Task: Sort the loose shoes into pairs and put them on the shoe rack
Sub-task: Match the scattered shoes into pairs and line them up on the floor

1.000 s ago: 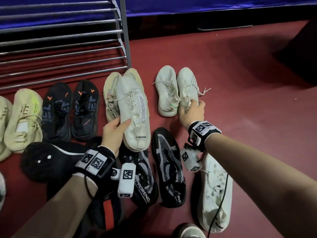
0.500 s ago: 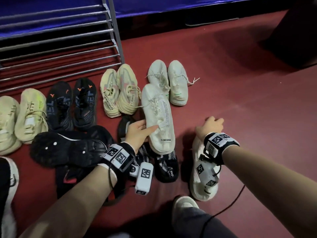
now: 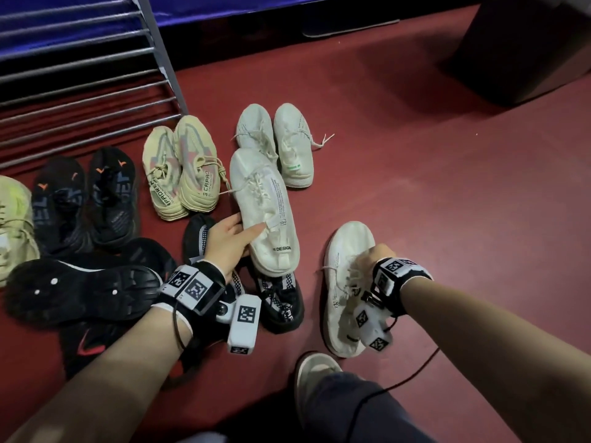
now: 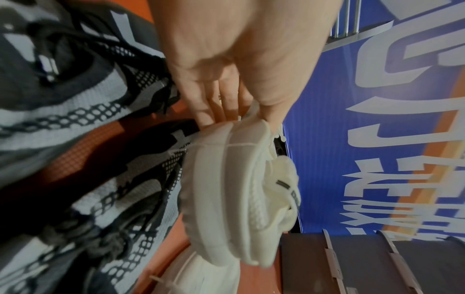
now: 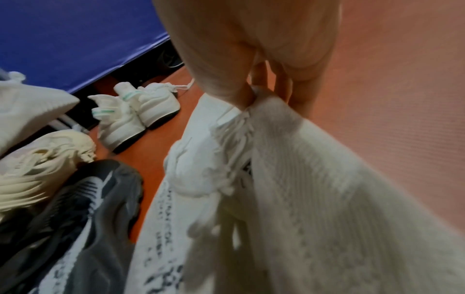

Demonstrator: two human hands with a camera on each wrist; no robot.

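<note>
My left hand (image 3: 235,241) grips a white knit sneaker (image 3: 265,209) by its side, holding it above the black-and-white patterned shoes (image 3: 281,302); the left wrist view shows the thumb and fingers clamped on its heel (image 4: 226,179). My right hand (image 3: 375,254) pinches the laces and tongue of a matching white sneaker (image 3: 347,260) that lies on the red floor; the right wrist view shows the fingers closed on the lace bunch (image 5: 241,123). The shoe rack (image 3: 83,100) of metal bars stands at the upper left.
Pairs line the floor before the rack: a white pair (image 3: 278,142), a beige pair (image 3: 182,171), a black pair (image 3: 83,199), a yellowish shoe (image 3: 12,225). Black shoes (image 3: 80,292) lie sole-up at the left. A dark box (image 3: 524,49) sits upper right. My own foot (image 3: 315,372) is below.
My right hand left the white pair at the back, came down to the lone white sneaker on the right and took hold of its laces. My left hand carried its sneaker rightward.
</note>
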